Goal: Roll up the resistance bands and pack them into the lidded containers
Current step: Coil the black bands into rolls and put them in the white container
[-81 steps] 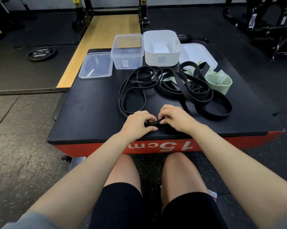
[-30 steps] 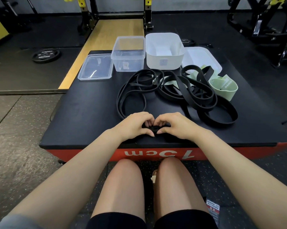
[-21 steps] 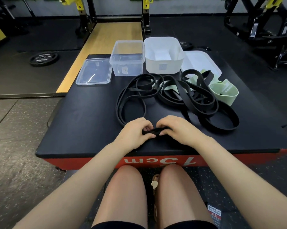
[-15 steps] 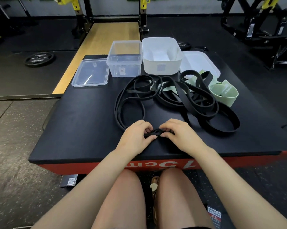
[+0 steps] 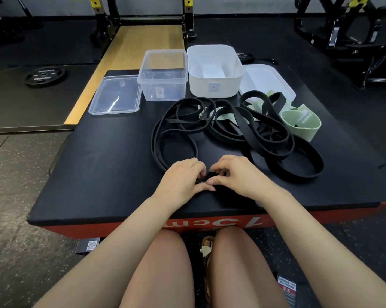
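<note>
On the matte black counter (image 5: 103, 174), a tangle of flat rubber bands (image 5: 243, 130) sprawls ahead of your fingers, its narrow black band (image 5: 163, 143) trailing forward and left. Beyond stand the clear tub (image 5: 163, 90) and white tub (image 5: 214, 85). Your left hand (image 5: 183, 181) and right hand (image 5: 238, 176) pinch its small rolled end (image 5: 207, 176) between curled fingers.

So on the black platform (image 5: 112, 165) I count two tubs, one clear tub (image 5: 164, 74) and one white tub (image 5: 214, 72), plus two lids lying flat, a clear lid (image 5: 115, 95) and a white lid (image 5: 267, 80). Green bands (image 5: 302, 124): at least two. Black bands (image 5: 249, 134) are too tangled to count. Two hands, one weight plate (image 5: 44, 76) on the floor.
</note>
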`<state>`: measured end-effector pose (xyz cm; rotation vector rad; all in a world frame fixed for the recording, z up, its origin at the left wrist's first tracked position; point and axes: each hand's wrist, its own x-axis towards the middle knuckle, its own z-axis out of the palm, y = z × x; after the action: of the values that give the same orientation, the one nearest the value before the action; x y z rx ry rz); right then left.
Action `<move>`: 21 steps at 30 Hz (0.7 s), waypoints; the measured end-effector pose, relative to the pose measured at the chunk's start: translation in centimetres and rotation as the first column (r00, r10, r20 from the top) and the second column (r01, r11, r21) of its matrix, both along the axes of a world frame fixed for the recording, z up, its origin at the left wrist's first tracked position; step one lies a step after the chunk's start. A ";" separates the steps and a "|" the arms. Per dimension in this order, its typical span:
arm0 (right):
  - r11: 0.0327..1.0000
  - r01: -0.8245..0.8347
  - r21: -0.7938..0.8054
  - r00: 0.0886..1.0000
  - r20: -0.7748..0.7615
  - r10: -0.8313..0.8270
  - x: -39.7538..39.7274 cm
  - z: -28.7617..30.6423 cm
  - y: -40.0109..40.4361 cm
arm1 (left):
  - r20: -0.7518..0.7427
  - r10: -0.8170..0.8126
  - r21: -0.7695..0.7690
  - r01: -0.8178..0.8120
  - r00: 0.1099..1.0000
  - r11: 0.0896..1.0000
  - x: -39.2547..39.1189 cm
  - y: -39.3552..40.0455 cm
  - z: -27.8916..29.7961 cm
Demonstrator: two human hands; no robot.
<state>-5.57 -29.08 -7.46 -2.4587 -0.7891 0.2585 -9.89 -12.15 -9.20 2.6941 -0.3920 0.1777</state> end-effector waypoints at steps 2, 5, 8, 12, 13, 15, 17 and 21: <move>0.999 -0.039 -0.009 0.999 -0.022 0.038 0.1 0.1 -0.2 | -0.007 -0.043 0.065 0.043 0.999 0.997 0.3 0.2 0.3; 0.993 -0.116 -0.035 0.992 -0.055 0.114 0.3 0.2 -0.6 | -0.031 -0.099 0.138 0.102 0.995 0.985 0.9 0.6 0.7; 0.988 -0.142 -0.064 0.990 0.000 0.142 0.5 -0.1 -0.4 | -0.046 -0.155 0.178 0.161 0.987 0.971 1.4 0.8 0.9; 0.981 -0.195 -0.014 0.981 0.015 0.195 1.1 -0.1 -0.2 | -0.133 -0.247 0.159 0.267 0.960 0.950 1.9 2.0 1.6; 0.976 -0.219 0.001 0.976 0.003 0.219 1.3 0.0 -0.2 | -0.162 -0.269 0.139 0.291 0.950 0.946 1.9 2.4 1.9; 0.967 -0.255 0.023 0.966 -0.032 0.256 1.7 0.2 -0.3 | -0.209 -0.292 0.093 0.317 0.933 0.944 2.1 3.0 2.2; 0.960 -0.278 0.030 0.958 -0.068 0.280 2.1 0.4 -0.3 | -0.219 -0.287 0.046 0.303 0.933 0.952 2.1 3.1 2.2; 0.960 -0.280 0.007 0.956 -0.092 0.280 2.5 0.7 -0.1 | -0.167 -0.260 0.043 0.271 0.951 0.962 1.9 2.6 1.8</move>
<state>-3.10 -29.18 -6.76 -2.3168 -1.0971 0.4753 -7.98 -9.50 -7.39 2.6601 -0.7146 -0.1317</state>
